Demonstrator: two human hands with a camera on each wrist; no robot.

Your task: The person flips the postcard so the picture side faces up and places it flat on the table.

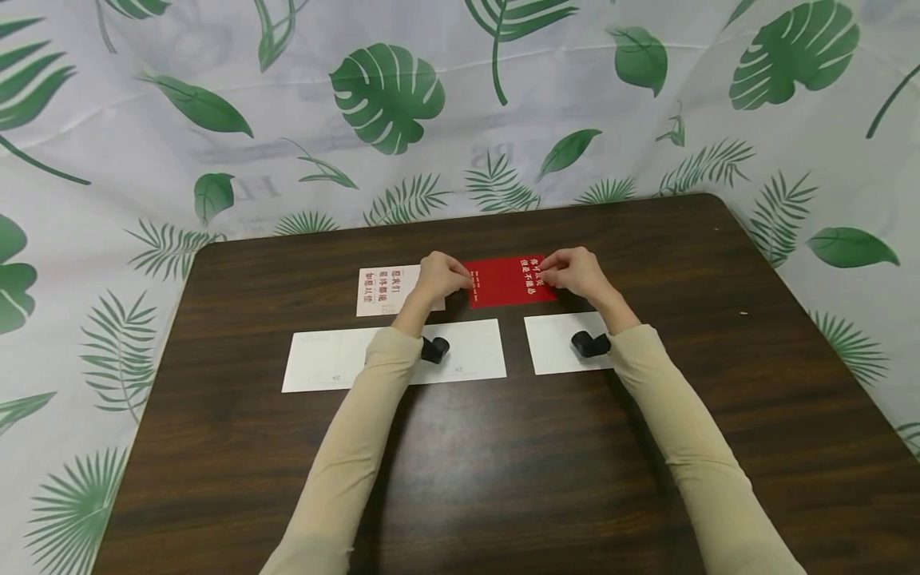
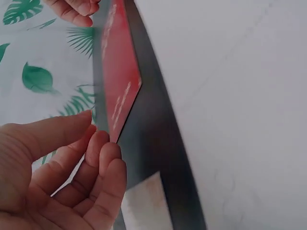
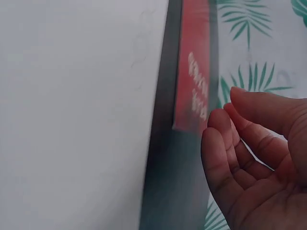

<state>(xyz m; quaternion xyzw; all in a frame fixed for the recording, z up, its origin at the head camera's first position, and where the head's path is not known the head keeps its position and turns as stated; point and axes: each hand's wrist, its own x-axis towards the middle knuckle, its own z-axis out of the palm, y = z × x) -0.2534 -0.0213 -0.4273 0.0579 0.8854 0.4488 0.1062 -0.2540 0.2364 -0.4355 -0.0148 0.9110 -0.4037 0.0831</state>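
A red card (image 1: 503,283) with white writing along both short ends spans the gap between the two hands. At its left edge the left hand (image 1: 438,275) pinches it with thumb and fingertips. The right hand (image 1: 573,270) pinches the right edge, near the larger characters. In the left wrist view, the left hand's fingertips (image 2: 110,148) overlap one end of the red card (image 2: 122,62). The other end meets the right hand's fingers (image 3: 218,122) in the right wrist view. A pale card (image 1: 371,294) with red characters lies left of the red one, partly behind the left hand.
A long white strip (image 1: 316,361) lies under the left forearm, and a shorter white sheet (image 1: 549,351) under the right. Black wrist devices (image 1: 434,349) hang above them. The dark wooden table (image 1: 496,479) meets a leaf-print curtain (image 1: 446,104) at the back.
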